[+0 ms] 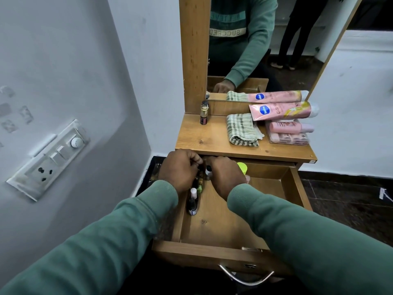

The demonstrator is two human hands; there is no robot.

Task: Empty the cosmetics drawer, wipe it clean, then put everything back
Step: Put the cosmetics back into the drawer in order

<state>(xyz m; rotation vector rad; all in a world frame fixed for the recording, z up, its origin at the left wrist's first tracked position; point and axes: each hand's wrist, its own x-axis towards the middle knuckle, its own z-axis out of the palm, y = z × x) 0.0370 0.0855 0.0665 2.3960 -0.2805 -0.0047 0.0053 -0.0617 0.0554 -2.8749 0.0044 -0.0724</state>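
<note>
The wooden drawer (214,226) is pulled out below the dressing-table top (204,137). Both hands reach into its far left corner among small cosmetic bottles. My left hand (180,170) has its fingers curled around small dark bottles (196,184). My right hand (226,176) is closed over a small bottle with a dark cap (208,168); exactly what each hand grips is partly hidden. A dark bottle with a white cap (192,201) lies along the drawer's left wall. A bright yellow-green cap (242,167) shows behind my right hand.
On the top lie a folded checked cloth (241,129), a pink lotion tube (280,110), a smaller pink bottle (289,127) on a clear case, and two stacked small bottles (204,112) beside the mirror (265,45). A switchboard (51,158) is on the left wall.
</note>
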